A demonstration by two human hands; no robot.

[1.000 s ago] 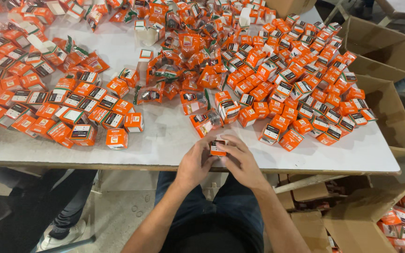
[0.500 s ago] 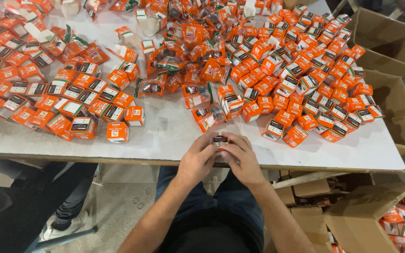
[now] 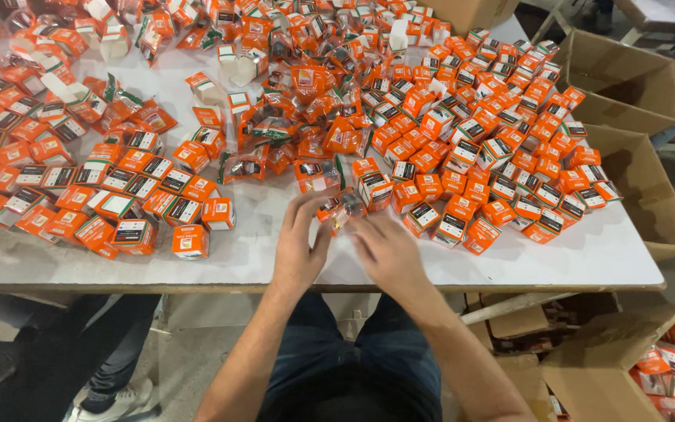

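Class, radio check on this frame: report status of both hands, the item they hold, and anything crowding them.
Left hand and right hand both on one small clear packet. Held over white table. Orange boxes crowd close beyond.

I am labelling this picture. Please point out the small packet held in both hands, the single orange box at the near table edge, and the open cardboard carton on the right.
small packet (image 3: 341, 208), head view, its orange top.
single orange box (image 3: 191, 241), head view, front face.
open cardboard carton (image 3: 650, 195), head view, inner wall.

A packing workshop or small warehouse. The white surface (image 3: 509, 266) is heaped with small orange boxes (image 3: 462, 133), many alike. Open cardboard cartons (image 3: 626, 78) stand beside it on a bare concrete floor (image 3: 189, 359).
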